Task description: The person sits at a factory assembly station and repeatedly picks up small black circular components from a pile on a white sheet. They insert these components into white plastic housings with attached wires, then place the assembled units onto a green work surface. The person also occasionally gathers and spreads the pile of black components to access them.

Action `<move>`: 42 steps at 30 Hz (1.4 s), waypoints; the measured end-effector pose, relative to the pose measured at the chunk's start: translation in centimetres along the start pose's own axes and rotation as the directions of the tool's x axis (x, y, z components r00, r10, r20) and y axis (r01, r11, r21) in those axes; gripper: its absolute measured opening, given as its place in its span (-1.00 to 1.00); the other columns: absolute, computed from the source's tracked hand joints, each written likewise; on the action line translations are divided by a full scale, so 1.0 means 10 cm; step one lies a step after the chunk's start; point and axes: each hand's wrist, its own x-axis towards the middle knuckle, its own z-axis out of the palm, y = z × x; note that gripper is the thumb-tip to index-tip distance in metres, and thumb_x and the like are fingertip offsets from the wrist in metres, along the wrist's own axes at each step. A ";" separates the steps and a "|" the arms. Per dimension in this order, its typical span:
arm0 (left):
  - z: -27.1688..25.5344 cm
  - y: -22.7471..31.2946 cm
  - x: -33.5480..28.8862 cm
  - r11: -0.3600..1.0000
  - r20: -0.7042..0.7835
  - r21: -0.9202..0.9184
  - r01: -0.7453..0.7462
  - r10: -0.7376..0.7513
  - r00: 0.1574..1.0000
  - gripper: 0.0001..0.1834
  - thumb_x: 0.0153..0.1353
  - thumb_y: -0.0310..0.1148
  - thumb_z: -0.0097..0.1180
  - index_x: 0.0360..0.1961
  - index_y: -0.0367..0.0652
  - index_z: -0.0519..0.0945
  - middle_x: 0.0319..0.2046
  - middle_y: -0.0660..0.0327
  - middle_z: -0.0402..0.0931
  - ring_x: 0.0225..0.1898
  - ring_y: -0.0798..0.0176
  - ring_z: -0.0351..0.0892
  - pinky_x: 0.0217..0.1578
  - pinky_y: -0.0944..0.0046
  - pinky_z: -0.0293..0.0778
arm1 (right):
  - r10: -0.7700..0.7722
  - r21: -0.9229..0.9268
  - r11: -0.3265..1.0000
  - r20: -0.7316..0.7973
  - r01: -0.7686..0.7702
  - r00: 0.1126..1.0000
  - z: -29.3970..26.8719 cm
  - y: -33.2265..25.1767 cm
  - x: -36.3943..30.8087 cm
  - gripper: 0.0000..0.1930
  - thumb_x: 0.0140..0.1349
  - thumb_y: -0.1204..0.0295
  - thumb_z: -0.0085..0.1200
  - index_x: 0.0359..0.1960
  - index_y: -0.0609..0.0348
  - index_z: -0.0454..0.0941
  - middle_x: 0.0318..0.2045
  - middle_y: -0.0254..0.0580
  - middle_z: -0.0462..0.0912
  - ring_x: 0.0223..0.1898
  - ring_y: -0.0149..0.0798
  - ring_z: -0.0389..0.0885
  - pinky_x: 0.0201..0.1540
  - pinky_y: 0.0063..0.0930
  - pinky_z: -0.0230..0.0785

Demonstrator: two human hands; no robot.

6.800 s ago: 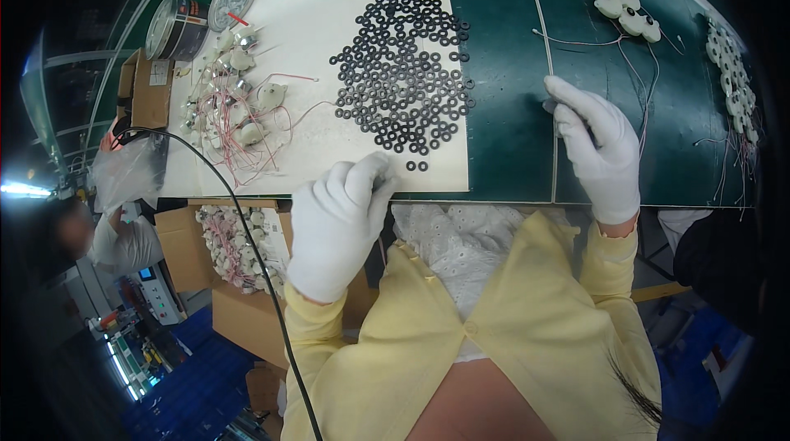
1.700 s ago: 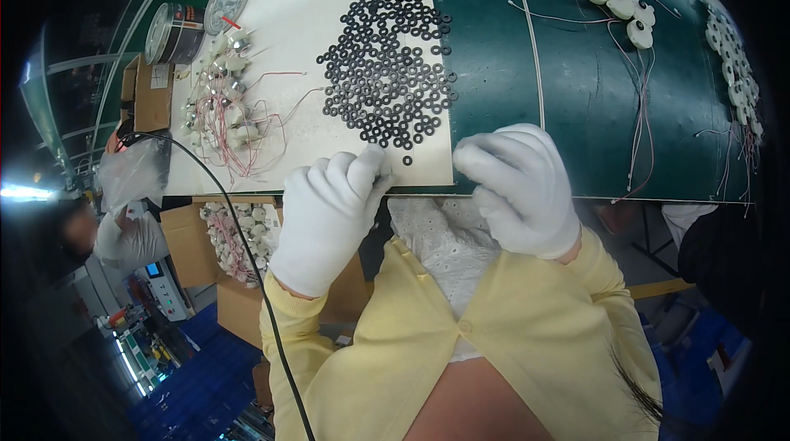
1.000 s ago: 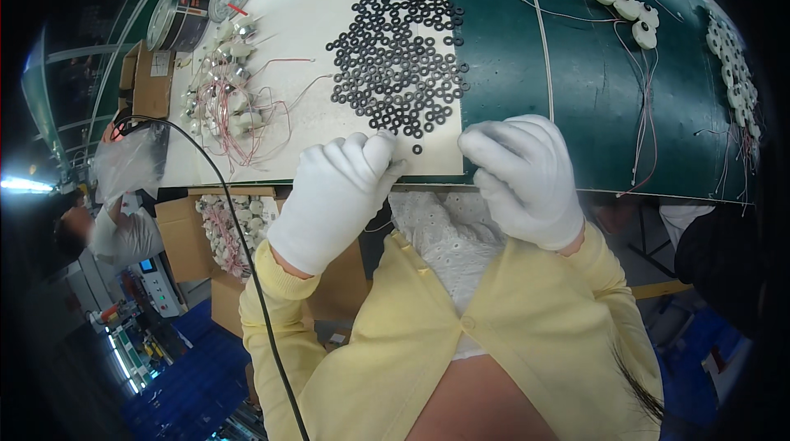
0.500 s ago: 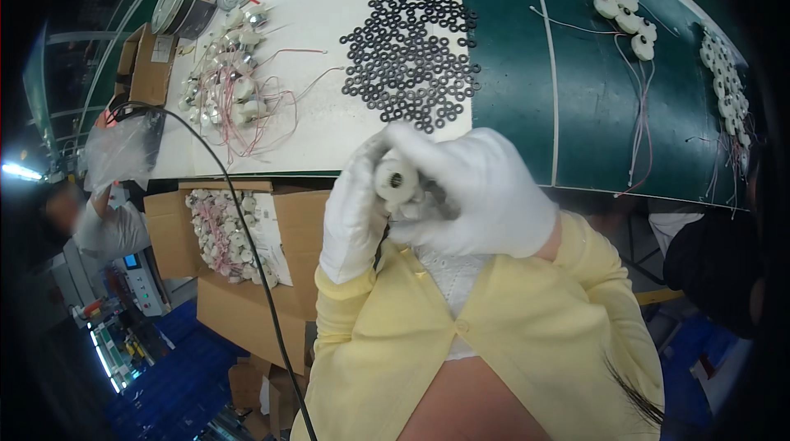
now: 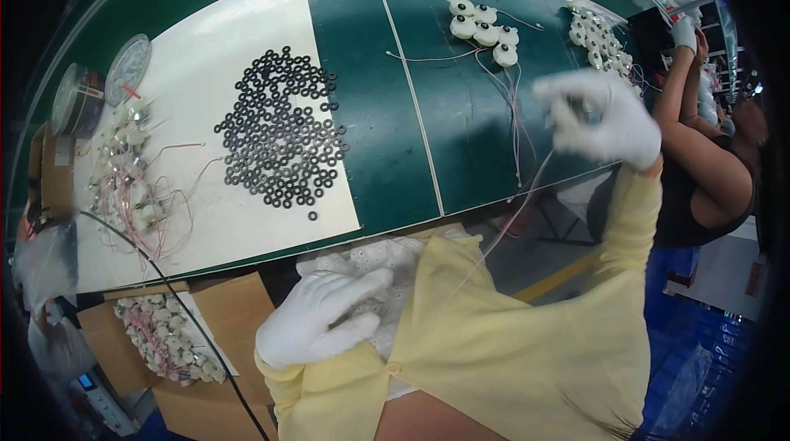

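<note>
My white-gloved right hand (image 5: 605, 116) reaches out over the right part of the green tabletop, its fingers curled. A pale thin wire (image 5: 518, 209) trails down from it toward my yellow sleeve. The hand is closed round a small wired part that its fingers mostly hide. My left hand (image 5: 325, 317), also gloved, is held near my body with fingers extended and thumb apart, holding nothing. Close to my right hand lie a cluster of white round wired parts (image 5: 485, 32) with black rings on top and, farther right, a larger group of such parts (image 5: 601, 39).
Many black rings (image 5: 284, 132) are spread over the white board (image 5: 197, 62). Wired parts (image 5: 132, 157) are heaped at left beside a tin (image 5: 78, 102). Below is a cardboard box (image 5: 107, 342) of similar parts. A black cable (image 5: 169, 285) crosses at left; another person's arm (image 5: 679, 104) is at right.
My hands were together round a white round part before my chest. Now they are apart: the right has swung to the right, the left lowered. The view has turned rightward.
</note>
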 end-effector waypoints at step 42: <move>-2.52 -0.82 0.42 -0.241 -0.889 0.459 0.855 -0.131 0.440 -0.55 0.28 0.14 0.06 -0.09 0.09 0.74 -0.19 0.05 0.74 -0.08 -0.06 0.70 -0.01 -0.05 0.54 | -0.009 -0.378 0.918 -0.312 -0.116 0.950 0.11 0.05 -0.05 -0.59 0.32 0.54 0.11 0.21 0.13 0.63 -0.38 -0.20 0.65 -0.40 -0.35 0.55 -0.25 -0.43 0.41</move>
